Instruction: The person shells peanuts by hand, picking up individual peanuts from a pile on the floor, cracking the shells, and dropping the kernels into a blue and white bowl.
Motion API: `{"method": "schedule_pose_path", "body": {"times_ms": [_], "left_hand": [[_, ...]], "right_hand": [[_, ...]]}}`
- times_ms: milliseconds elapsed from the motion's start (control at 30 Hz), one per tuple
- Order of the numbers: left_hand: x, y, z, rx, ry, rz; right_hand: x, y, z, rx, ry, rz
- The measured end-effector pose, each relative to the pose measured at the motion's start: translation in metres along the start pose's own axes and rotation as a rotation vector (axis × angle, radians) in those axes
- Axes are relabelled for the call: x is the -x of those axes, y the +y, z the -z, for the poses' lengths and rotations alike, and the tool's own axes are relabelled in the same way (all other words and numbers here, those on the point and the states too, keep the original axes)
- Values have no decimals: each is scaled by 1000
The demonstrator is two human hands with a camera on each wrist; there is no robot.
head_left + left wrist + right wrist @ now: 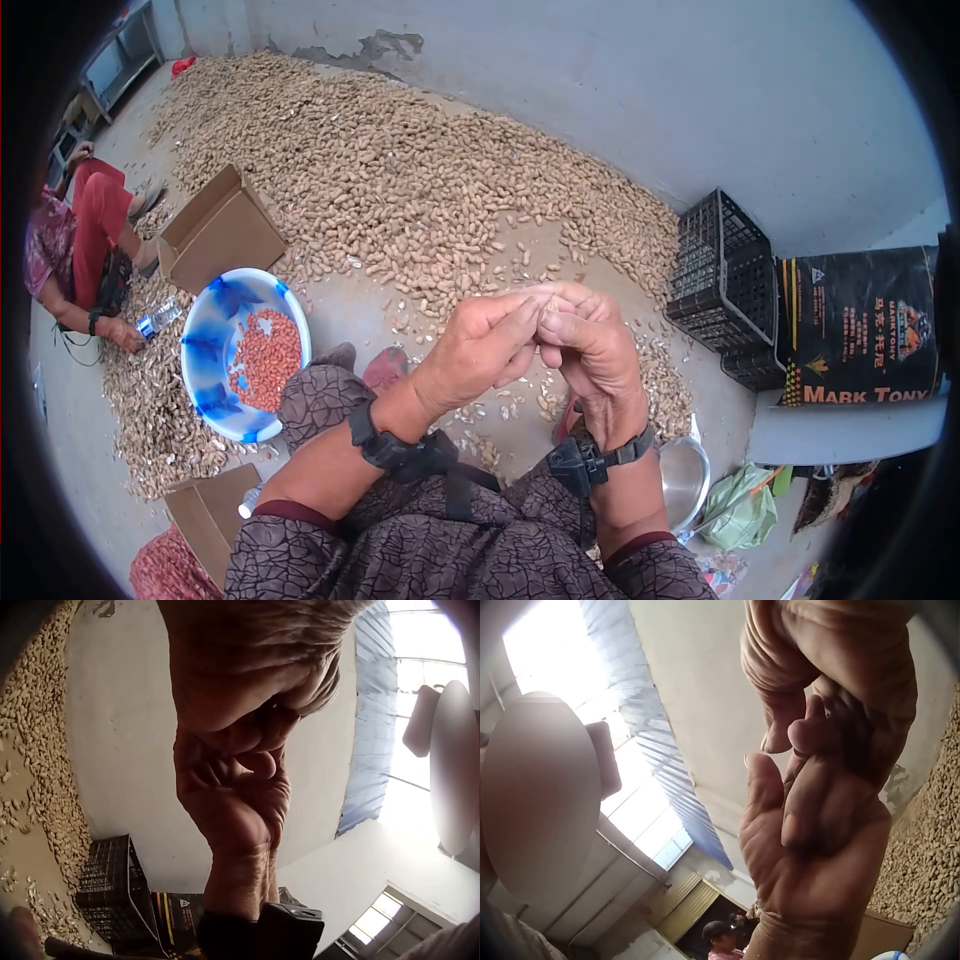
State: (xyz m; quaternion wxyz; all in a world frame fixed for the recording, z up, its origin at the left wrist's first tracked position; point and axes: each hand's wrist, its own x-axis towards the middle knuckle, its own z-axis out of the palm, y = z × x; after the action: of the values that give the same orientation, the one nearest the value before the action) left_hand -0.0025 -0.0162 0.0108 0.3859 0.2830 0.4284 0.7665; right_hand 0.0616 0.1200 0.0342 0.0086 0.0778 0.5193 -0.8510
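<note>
My left hand (481, 342) and right hand (596, 352) meet in front of my lap, thumbs and forefingers close together at the tips. The other fingers of both hands curl inward. Anything small between the fingertips is hidden, so I cannot tell what they hold. In the right wrist view the two thumb tips stand slightly apart, the left hand (817, 847) lower in the frame. Below and beyond the hands, unshelled peanuts (400, 190) spread over the floor. A blue-and-white basin (205, 345) at the left holds shelled reddish peanuts (268, 360).
Cardboard boxes (225, 235) stand near the basin. Another person (85, 230) sits at the far left, one hand by a plastic bottle (160, 316). Black crates (722, 270), a printed black sack (860, 325), a metal bowl (684, 478) and a green bag (742, 510) are at the right.
</note>
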Motion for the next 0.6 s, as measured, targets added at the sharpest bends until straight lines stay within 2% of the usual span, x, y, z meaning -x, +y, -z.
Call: {"method": "schedule_pose_path", "body": {"times_ms": [67,133,367,433,567,600], "left_hand": [[0,3,-2,28,-14,17],[-2,5,-7,-197,-10,-184],[-3,3,-7,-382,24,-245],[-5,-2,-4,-392,5,-318],[-4,-1,-3,-394,5,-288],[-3,2,-4,-257,22,-185]], "right_hand": [[1,1,-1,-27,-10,10],[0,3,-3,-56,-22,17],[-1,6,-5,-47,-21,69],[-1,6,-4,-52,-13,63],[-4,6,-2,-81,-42,55],[-5,6,-1,-104,-42,45]]}}
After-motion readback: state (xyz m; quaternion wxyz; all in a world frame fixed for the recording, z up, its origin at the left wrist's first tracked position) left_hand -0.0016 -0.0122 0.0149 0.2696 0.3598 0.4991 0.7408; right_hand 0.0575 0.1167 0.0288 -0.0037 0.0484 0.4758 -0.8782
